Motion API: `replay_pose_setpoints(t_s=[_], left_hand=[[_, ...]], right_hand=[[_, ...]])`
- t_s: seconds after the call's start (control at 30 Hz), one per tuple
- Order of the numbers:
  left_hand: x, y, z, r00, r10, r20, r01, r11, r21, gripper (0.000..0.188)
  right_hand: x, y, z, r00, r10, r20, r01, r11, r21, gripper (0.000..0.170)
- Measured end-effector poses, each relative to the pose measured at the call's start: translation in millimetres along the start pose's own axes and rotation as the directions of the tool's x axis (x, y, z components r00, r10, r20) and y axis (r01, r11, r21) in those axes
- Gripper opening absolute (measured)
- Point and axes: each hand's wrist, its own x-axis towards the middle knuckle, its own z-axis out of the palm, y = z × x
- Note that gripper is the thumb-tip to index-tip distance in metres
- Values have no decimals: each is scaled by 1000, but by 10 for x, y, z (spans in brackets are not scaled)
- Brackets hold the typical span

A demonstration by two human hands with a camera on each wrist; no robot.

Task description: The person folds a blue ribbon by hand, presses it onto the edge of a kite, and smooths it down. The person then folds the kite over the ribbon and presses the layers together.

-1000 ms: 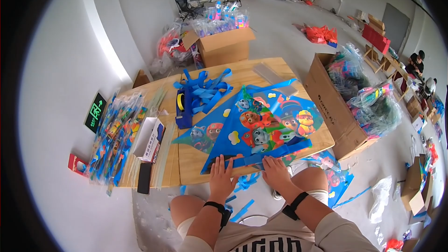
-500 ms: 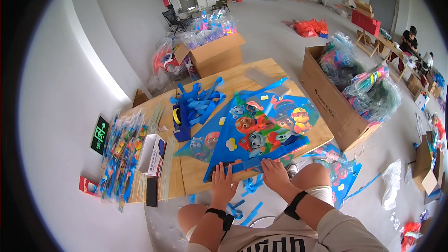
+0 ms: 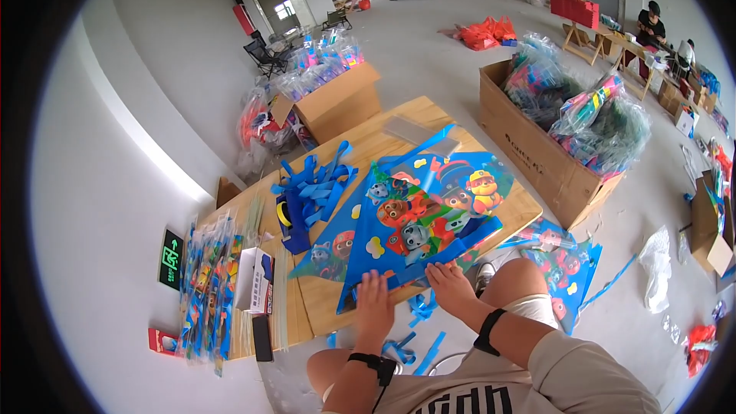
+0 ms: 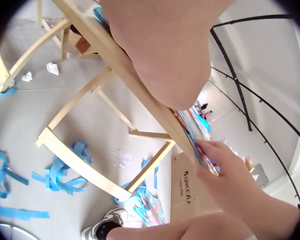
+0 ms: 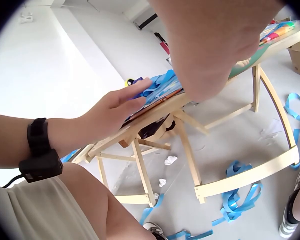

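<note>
A blue triangular kite sheet (image 3: 376, 247) printed with cartoon dogs lies on the wooden table (image 3: 322, 303), over another printed sheet (image 3: 479, 172). Along its near edge runs a blue fabric strip (image 3: 469, 241). My left hand (image 3: 374, 307), blurred in the head view, lies on that edge near the left corner. The right wrist view shows its fingers (image 5: 132, 90) nearly straight on top. Farther right, my right hand (image 3: 452, 287) presses the strip with extended fingers, its fingertips at the table's front edge.
Loose blue ribbon (image 3: 314, 184) and a blue tape dispenser (image 3: 293, 230) lie behind on the left. Packed bundles (image 3: 211, 284), a small white box (image 3: 253, 280) and a black phone (image 3: 262, 339) occupy the left side. A large carton (image 3: 537, 161) of bagged goods stands right. Ribbon scraps (image 5: 235, 195) litter the floor.
The head view has turned, so the table appears rotated and lower left. My left hand has slid slightly right along the near edge and is now blurred. My right hand stays on the strip.
</note>
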Motion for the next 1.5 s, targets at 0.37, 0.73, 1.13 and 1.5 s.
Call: replay_pose_setpoints(t_s=[0.37,0.73,1.13,1.5], left_hand=[[311,604,270,978,200,63,-191,974,-121,72],[320,627,419,983,160,91,-148,981,-124,77],[309,640,374,980,146,132,-132,985,-106,77],[302,644,350,981,147,125,-138,988,-74,80]], right_hand=[[4,26,-22,1000,5,-15,-4,999,41,48],[83,252,-127,997,9,74,-24,979,204,66],[-131,695,-4,990,70,122,-81,993,86,80],[-202,990,-86,985,33,169,-49,995,88,74]])
